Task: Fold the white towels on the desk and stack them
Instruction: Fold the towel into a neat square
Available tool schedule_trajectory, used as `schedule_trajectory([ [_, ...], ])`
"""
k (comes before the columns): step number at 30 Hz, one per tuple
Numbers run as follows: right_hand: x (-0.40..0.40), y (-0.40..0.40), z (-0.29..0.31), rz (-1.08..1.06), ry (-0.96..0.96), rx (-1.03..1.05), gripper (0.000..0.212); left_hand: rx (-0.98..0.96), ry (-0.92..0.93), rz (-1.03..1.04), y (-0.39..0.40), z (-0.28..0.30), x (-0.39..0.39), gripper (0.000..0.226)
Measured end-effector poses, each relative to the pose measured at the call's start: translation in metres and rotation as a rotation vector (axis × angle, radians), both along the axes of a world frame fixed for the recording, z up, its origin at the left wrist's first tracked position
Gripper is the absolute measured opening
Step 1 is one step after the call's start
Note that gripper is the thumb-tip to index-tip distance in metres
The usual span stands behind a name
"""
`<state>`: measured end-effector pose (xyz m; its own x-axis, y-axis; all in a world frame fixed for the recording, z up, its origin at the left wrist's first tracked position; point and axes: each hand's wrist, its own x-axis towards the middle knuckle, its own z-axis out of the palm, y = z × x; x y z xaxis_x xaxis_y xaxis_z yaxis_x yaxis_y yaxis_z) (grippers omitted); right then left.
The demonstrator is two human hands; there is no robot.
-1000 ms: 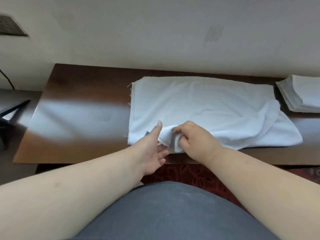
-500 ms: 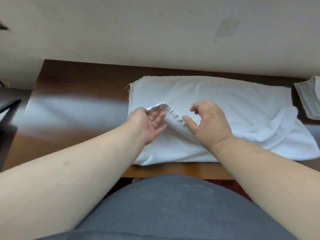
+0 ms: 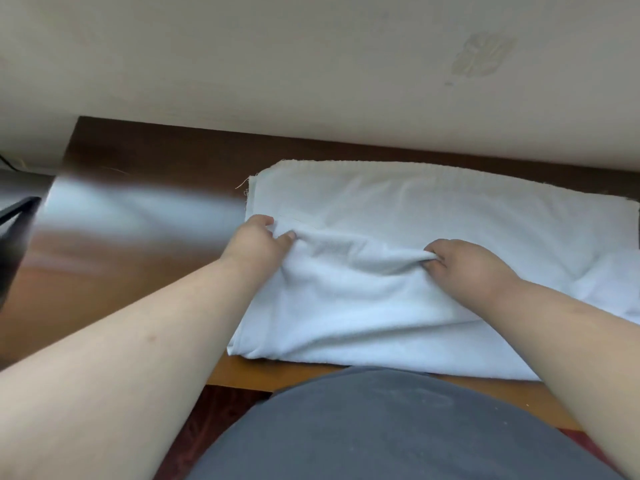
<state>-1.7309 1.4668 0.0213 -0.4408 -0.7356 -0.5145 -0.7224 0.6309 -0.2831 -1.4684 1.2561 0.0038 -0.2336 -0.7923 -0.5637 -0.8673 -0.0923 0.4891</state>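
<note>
Head view, looking forward and down: white towel (image 3: 433, 216) spread over right half of brown wooden desk (image 3: 138, 271), reaching from far edge at wall (image 3: 311, 64) toward near edge, running out of view at 3 o'clock. Near layer of towel doubled over, lifted fold ridge stretched between both hands at centre. Left hand (image 3: 258, 244) at 9 o'clock end of ridge, near left hem of towel; fingers (image 3: 287, 236) curled, pinching cloth against thumb. Right hand (image 3: 460, 261) at 3 o'clock end of ridge, fingers curled under, gripping bunched cloth at knuckles. Hands well apart, cloth between them pulled into shallow crease. Frayed thread (image 3: 244, 184) at far left corner of towel, at 11 o'clock from left hand. Bright glare band across desk surface at 9 o'clock. Dark object (image 3: 14, 216) at left frame edge, identity not determinable. Grey garment (image 3: 398, 427) of person at 6 o'clock, overlapping near desk edge. Patterned red floor covering (image 3: 221, 420) below desk.
</note>
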Motion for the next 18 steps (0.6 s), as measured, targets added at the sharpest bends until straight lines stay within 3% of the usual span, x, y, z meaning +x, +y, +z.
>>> schedule_trajectory([
  [3,-0.015,-0.015,0.001,-0.014,-0.118,0.072,0.012,0.033,-0.022,0.029,-0.01,0.0,-0.013,0.044],
  [6,-0.03,-0.031,0.016,-0.04,-0.259,0.369,0.034,0.054,0.007,0.042,-0.017,0.001,-0.018,0.017],
  [8,-0.044,-0.035,0.028,-0.018,-0.269,0.509,0.047,0.039,0.086,0.093,-0.02,0.001,-0.018,0.013],
  [10,-0.058,-0.038,0.037,0.009,-0.276,0.534,0.04,0.038,0.152,0.159,-0.023,0.003,-0.019,0.013],
  [13,-0.076,-0.057,0.049,0.001,-0.191,0.396,0.036,0.003,0.223,0.21,-0.032,0.011,-0.021,0.009],
  [18,-0.084,-0.089,0.038,-0.117,0.013,-0.172,0.038,-0.146,0.172,0.243,-0.063,0.019,-0.021,0.009],
])
